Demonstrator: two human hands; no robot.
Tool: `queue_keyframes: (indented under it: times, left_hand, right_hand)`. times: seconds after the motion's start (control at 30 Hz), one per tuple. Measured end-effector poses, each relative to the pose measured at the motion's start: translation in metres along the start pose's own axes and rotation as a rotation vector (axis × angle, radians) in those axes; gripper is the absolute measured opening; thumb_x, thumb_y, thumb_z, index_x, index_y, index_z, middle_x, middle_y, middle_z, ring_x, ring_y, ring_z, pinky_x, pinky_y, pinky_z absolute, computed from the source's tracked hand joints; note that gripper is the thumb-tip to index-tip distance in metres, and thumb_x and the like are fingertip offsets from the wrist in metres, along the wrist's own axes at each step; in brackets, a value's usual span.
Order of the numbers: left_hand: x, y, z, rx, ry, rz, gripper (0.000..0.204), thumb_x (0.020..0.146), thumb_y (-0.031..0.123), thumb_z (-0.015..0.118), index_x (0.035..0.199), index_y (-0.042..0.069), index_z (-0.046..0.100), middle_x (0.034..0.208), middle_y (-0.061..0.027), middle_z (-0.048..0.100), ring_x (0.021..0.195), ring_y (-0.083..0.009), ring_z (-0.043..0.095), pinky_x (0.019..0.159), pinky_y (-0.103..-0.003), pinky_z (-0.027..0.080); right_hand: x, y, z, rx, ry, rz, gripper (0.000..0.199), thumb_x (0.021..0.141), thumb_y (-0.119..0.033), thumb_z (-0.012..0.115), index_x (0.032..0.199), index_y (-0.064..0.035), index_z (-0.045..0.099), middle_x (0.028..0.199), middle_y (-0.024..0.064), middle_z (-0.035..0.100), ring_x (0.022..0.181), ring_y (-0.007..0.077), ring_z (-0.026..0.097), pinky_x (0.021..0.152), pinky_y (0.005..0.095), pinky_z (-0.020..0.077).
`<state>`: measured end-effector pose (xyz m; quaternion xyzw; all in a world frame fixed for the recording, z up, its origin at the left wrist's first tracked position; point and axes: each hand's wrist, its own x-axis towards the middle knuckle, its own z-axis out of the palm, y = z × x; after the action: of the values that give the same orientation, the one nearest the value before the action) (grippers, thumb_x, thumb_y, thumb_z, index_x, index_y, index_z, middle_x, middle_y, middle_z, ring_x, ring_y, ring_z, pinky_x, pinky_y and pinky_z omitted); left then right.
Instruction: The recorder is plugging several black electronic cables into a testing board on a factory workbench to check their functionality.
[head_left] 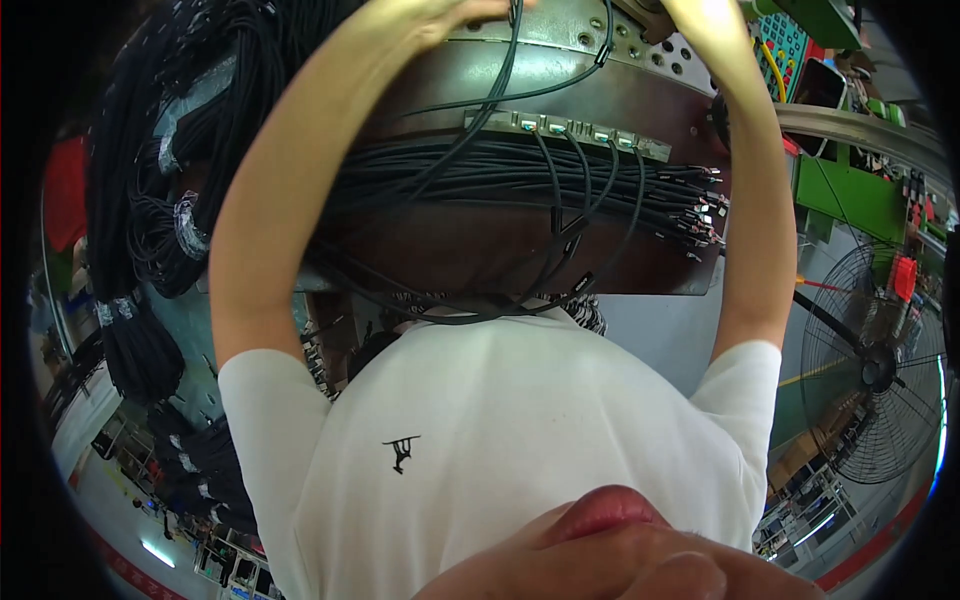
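Thin black cables (520, 180), glossy metal plate (560, 75), both hands' grip cannot be told

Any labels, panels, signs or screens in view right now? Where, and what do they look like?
Keypad panel: top right, beyond the right forearm; teal face with small pale buttons.
Cable tags: small black sleeves on the black cables hanging below the connector strip.
Shirt emblem: small black figure on white shirt.

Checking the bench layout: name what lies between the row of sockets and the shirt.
In the head view, a bundle of black cables lies across the brown bench between the sockets and the white shirt.
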<state>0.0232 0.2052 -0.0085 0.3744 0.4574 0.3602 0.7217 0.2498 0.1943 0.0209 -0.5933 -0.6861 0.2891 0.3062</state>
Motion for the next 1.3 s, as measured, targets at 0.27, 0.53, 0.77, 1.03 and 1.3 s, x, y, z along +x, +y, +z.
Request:
queue_keyframes:
  times: [0.27, 0.53, 0.77, 1.03, 1.3]
  left_hand:
    - [-0.002, -0.010, 0.038, -0.315, -0.376, -0.169, 0.039, 0.102, 0.039, 0.048, 0.115, 0.004, 0.058, 0.097, -0.0101, 0.066, 0.081, -0.0181, 0.062, 0.070, -0.034, 0.054]
    - [-0.084, -0.021, 0.054, -0.088, -0.291, -0.250, 0.032, 0.102, 0.033, 0.047, 0.088, 0.008, 0.060, 0.065, 0.0025, 0.055, 0.055, -0.0059, 0.045, 0.061, -0.025, 0.042]
    - [-0.176, 0.022, -0.074, -0.354, -0.062, 0.160, 0.029, 0.100, 0.025, 0.045, 0.074, 0.013, 0.043, 0.055, 0.0020, 0.035, 0.050, -0.0125, 0.037, 0.051, -0.029, 0.037]
    - [-0.183, 0.072, -0.222, 1.035, 0.867, -0.158, 0.060, 0.102, 0.051, 0.034, 0.120, 0.003, 0.065, 0.091, -0.0065, 0.072, 0.058, -0.0048, 0.060, 0.048, -0.014, 0.039]
    - [-0.141, -0.071, 0.008, 0.368, -0.171, -0.123, 0.052, 0.103, 0.044, 0.041, 0.108, -0.001, 0.066, 0.085, -0.0112, 0.072, 0.069, -0.0137, 0.067, 0.062, -0.024, 0.052]
  right_hand:
    - [0.085, 0.076, 0.039, -0.089, 0.491, -0.069, 0.031, 0.093, -0.028, 0.062, 0.108, -0.0015, 0.065, 0.100, 0.0147, 0.068, 0.092, 0.0227, 0.063, 0.078, 0.0364, 0.0505]
    - [-0.025, 0.018, 0.048, -0.124, 0.187, -0.357, 0.029, 0.094, -0.026, 0.061, 0.102, 0.0015, 0.066, 0.086, 0.0122, 0.068, 0.076, 0.0199, 0.063, 0.070, 0.0333, 0.0500]
    - [-0.056, 0.045, 0.031, -0.199, 0.032, -0.225, 0.020, 0.092, -0.020, 0.058, 0.099, -0.0051, 0.069, 0.083, 0.0127, 0.068, 0.077, 0.0263, 0.065, 0.072, 0.0343, 0.0504]
    - [-0.102, 0.005, 0.037, -0.279, 0.004, -0.393, 0.031, 0.085, -0.033, 0.070, 0.104, -0.0091, 0.067, 0.099, 0.0085, 0.063, 0.094, 0.0295, 0.060, 0.082, 0.0392, 0.0500]
    - [-0.116, -0.005, 0.058, -0.186, 0.002, -0.496, 0.019, 0.083, -0.015, 0.070, 0.101, -0.0061, 0.068, 0.091, 0.0075, 0.063, 0.085, 0.0253, 0.061, 0.075, 0.0353, 0.0498]
